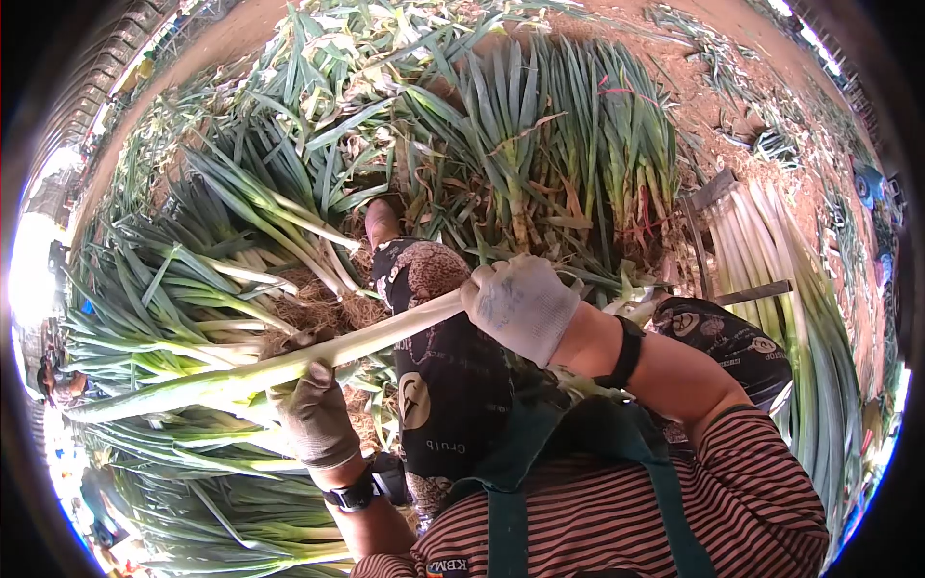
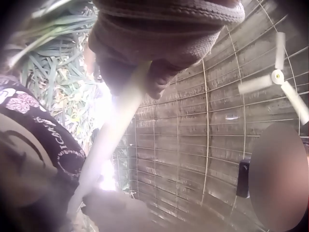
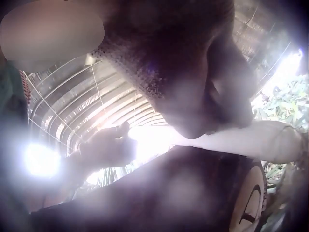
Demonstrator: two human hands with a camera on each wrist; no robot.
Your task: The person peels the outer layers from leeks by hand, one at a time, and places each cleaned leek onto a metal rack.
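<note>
A single long green onion (image 1: 385,332) lies slantwise across my lap, its green leaves to the left and its white end to the right. My left hand (image 1: 318,416), in a dirty glove, grips the stalk partway along with the thumb over it. At the white end, my right hand (image 1: 522,306) in a pale glove has its fingers curled round the tip and hides it. The left wrist view shows the white stalk (image 2: 113,128) running down from the left hand (image 2: 159,43). From the right wrist, the stalk (image 3: 231,142) appears beneath the dark right hand (image 3: 188,72).
Untrimmed green onions with roots (image 1: 217,328) lie heaped on the left. Upright bundles (image 1: 568,135) stand ahead, beside scattered leaf scraps (image 1: 328,48). On the right, clean white-stemmed onions (image 1: 771,241) lie in a metal frame (image 1: 699,241). My patterned trouser leg (image 1: 448,385) is under the stalk.
</note>
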